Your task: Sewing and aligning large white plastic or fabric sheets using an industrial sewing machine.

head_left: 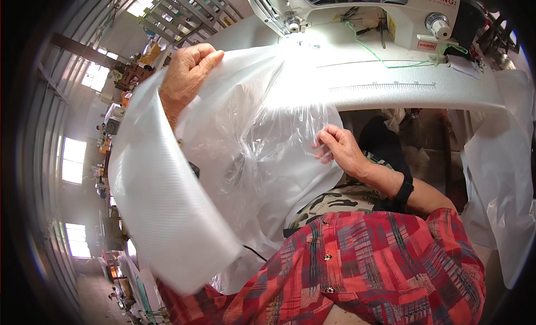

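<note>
A large sheet of white, partly see-through plastic (223,135) spreads from the sewing machine down over my lap. Its top edge is pinched in my left hand (190,73), at the upper left, with the thumb pressed onto the fingers. A ribbed white flap (162,196) of the material hangs over my left forearm. Thin clear film (279,124) gathers in creases across the middle. My right hand (340,149) grips the film near its right edge, thumb against curled fingers. The sheet's far end lies by the needle area (293,26) of the sewing machine (357,6), under bright lamplight.
The machine bed (391,90) has a ruler scale along its front edge. Green thread (368,48) trails over it to the handwheel knob (438,26). More white plastic sheeting (499,168) hangs at the right. A metal rack (192,15) stands at the far left.
</note>
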### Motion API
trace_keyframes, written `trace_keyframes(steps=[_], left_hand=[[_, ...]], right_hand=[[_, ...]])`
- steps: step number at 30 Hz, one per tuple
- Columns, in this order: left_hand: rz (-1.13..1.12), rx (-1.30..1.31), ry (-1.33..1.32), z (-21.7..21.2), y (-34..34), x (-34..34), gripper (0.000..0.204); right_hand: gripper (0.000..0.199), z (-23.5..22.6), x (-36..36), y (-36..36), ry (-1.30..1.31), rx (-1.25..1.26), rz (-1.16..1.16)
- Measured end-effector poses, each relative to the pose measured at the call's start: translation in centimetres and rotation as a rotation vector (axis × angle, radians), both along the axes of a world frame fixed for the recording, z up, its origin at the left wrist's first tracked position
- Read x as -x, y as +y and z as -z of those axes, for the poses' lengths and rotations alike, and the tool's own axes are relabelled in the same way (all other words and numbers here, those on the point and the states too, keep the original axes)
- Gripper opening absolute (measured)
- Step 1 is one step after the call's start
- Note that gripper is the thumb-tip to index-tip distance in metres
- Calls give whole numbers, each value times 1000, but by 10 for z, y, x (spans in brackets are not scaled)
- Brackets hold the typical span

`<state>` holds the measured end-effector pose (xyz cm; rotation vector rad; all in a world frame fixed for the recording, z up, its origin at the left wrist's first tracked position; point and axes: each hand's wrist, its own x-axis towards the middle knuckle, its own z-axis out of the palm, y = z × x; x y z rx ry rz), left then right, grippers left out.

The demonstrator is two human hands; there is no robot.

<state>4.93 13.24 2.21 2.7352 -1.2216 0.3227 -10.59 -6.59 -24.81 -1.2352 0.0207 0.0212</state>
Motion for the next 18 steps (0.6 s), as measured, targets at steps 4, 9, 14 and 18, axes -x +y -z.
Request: trace_keyframes(steps=[4,9,14,18], left_hand=[[-186,777,695,65,-7,50,20],[-256,964,947,157,-9,110,16],[-229,1027,972,201,-26,123,11],[-190,948,985,218,-18,117,18]], right_hand=[[27,-4,1,2,12,0,-6],[30,-21,9,4,-107,208,38],[28,-52,20,2,-194,305,22],[28,-40,19,4,-76,434,-224]])
